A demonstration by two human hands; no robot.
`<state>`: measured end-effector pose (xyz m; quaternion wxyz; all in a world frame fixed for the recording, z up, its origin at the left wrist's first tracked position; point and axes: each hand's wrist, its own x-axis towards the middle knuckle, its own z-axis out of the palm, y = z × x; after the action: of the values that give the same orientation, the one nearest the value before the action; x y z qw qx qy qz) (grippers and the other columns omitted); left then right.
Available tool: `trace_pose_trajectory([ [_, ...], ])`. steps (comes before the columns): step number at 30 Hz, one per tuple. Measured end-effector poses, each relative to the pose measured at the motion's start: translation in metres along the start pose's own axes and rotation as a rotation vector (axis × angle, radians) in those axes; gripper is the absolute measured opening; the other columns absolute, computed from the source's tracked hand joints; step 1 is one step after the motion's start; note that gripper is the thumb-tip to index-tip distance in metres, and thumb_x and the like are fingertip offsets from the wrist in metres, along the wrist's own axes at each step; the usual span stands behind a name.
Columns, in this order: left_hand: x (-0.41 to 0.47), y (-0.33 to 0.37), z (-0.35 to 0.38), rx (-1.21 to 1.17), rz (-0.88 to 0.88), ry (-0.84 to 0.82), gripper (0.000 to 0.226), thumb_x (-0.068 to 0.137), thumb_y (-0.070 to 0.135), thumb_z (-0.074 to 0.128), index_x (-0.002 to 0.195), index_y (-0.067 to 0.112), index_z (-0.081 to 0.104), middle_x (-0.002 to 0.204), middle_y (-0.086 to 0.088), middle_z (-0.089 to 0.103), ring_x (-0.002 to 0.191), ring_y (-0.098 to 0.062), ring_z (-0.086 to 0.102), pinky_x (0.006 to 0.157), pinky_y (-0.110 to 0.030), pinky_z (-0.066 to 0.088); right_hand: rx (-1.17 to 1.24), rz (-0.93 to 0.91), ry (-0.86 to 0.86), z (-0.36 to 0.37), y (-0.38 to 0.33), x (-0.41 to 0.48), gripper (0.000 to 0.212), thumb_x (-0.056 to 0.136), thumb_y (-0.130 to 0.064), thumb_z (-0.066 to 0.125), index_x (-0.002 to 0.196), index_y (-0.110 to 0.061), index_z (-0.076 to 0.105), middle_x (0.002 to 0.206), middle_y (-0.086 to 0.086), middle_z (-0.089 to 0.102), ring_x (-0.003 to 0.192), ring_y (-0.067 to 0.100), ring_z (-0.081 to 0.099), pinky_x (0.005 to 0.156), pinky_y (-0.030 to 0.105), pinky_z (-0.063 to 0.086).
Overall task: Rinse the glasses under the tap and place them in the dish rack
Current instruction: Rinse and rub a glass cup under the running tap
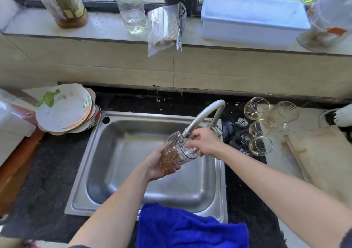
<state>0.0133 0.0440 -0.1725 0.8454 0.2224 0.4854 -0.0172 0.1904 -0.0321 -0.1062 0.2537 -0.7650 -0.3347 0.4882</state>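
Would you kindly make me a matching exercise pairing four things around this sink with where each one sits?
Things: 1 glass mug; 2 blue cloth; 3 stack of plates; 4 wine glasses.
Places: A counter right of the sink; B held beneath the tap; C sink's front rim; D counter left of the sink.
Pairs: 1-B, 2-C, 3-D, 4-A.

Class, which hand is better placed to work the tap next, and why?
Probably right. The right hand is beside the tap, fingers only at the mug rim; the left hand grips the mug's base, supporting it.
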Motion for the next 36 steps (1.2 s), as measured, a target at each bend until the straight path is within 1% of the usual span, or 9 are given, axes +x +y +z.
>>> trace_pose_trajectory([
  [3, 0.002, -0.001, -0.002, -0.177, 0.099, 0.021, 0.032, 0.091, 0.033, 0.046, 0.096, 0.009, 0.066, 0.091, -0.014, 0.069, 0.077, -0.028, 0.061, 0.071, -0.035, 0.047, 0.050, 0.027, 0.034, 0.011, -0.003, -0.001, 0.007, 0.086, -0.004, 0.066, 0.080, -0.002, 0.070, 0.072, 0.012, 0.070, 0.057, 0.015, 0.066, 0.050, 0.024, 0.053],
  [6, 0.005, -0.003, -0.007, -0.204, 0.172, 0.095, 0.026, 0.091, 0.033, 0.045, 0.095, 0.014, 0.061, 0.084, -0.008, 0.064, 0.067, -0.021, 0.056, 0.057, -0.027, 0.042, 0.158, 0.124, 0.023, 0.018, 0.003, -0.003, 0.011, 0.086, 0.000, 0.060, 0.081, 0.007, 0.067, 0.072, 0.018, 0.070, 0.057, 0.019, 0.066, 0.056, 0.030, 0.055],
  [12, 0.001, 0.001, -0.008, 0.031, 0.104, 0.094, 0.032, 0.092, 0.044, 0.044, 0.089, 0.018, 0.063, 0.069, -0.005, 0.061, 0.049, -0.020, 0.052, 0.040, -0.017, 0.033, -0.388, -0.054, 0.175, 0.005, -0.003, -0.005, 0.029, 0.078, -0.051, 0.070, 0.081, -0.025, 0.058, 0.073, -0.013, 0.060, 0.069, 0.008, 0.058, 0.060, 0.030, 0.043],
  [16, 0.000, 0.003, -0.007, 0.133, 0.015, 0.081, 0.055, 0.092, 0.060, 0.037, 0.087, 0.014, 0.067, 0.068, -0.010, 0.063, 0.051, -0.021, 0.053, 0.043, -0.020, 0.040, -0.241, -0.092, 0.066, 0.004, -0.010, 0.004, 0.024, 0.084, -0.032, 0.070, 0.073, -0.010, 0.067, 0.056, -0.009, 0.050, 0.055, 0.013, 0.047, 0.058, 0.031, 0.036],
  [19, 0.001, 0.005, -0.006, 0.081, 0.058, 0.068, 0.059, 0.095, 0.061, 0.029, 0.098, 0.016, 0.066, 0.082, -0.012, 0.067, 0.066, -0.025, 0.059, 0.061, -0.030, 0.045, -0.071, 0.003, 0.092, 0.005, -0.008, 0.005, 0.034, 0.087, -0.014, 0.066, 0.053, -0.013, 0.061, 0.046, -0.006, 0.058, 0.046, 0.010, 0.050, 0.053, 0.029, 0.040],
  [22, -0.005, 0.007, 0.002, -0.115, 0.190, 0.056, 0.035, 0.096, 0.039, 0.038, 0.105, 0.014, 0.060, 0.099, -0.013, 0.066, 0.080, -0.026, 0.062, 0.071, -0.037, 0.046, 0.160, 0.147, 0.109, 0.010, -0.002, 0.003, 0.020, 0.087, -0.010, 0.064, 0.072, 0.002, 0.066, 0.071, 0.019, 0.072, 0.057, 0.021, 0.065, 0.050, 0.029, 0.045],
  [27, -0.004, 0.003, 0.002, -0.129, 0.194, 0.052, 0.045, 0.099, 0.043, 0.035, 0.103, 0.008, 0.064, 0.090, -0.014, 0.066, 0.062, -0.023, 0.052, 0.055, -0.029, 0.040, 0.189, 0.264, -0.075, 0.007, -0.009, -0.011, 0.022, 0.091, -0.020, 0.057, 0.090, 0.001, 0.067, 0.074, 0.013, 0.073, 0.064, 0.021, 0.071, 0.048, 0.022, 0.043],
  [32, -0.009, 0.006, 0.002, -0.062, 0.058, 0.002, 0.048, 0.095, 0.051, 0.041, 0.092, 0.011, 0.068, 0.075, -0.010, 0.070, 0.058, -0.022, 0.061, 0.044, -0.022, 0.045, 0.005, 0.094, -0.010, -0.004, -0.014, -0.002, 0.024, 0.090, -0.027, 0.066, 0.108, -0.013, 0.062, 0.089, 0.002, 0.067, 0.064, 0.011, 0.068, 0.045, 0.024, 0.044],
  [36, -0.017, 0.005, 0.000, -0.065, 0.048, -0.040, 0.047, 0.096, 0.050, 0.039, 0.109, 0.012, 0.064, 0.097, -0.018, 0.065, 0.070, -0.030, 0.062, 0.055, -0.027, 0.051, 0.073, 0.059, 0.041, -0.002, -0.017, -0.003, 0.015, 0.094, -0.007, 0.056, 0.083, -0.005, 0.065, 0.070, 0.004, 0.063, 0.048, 0.009, 0.065, 0.049, 0.025, 0.052],
])
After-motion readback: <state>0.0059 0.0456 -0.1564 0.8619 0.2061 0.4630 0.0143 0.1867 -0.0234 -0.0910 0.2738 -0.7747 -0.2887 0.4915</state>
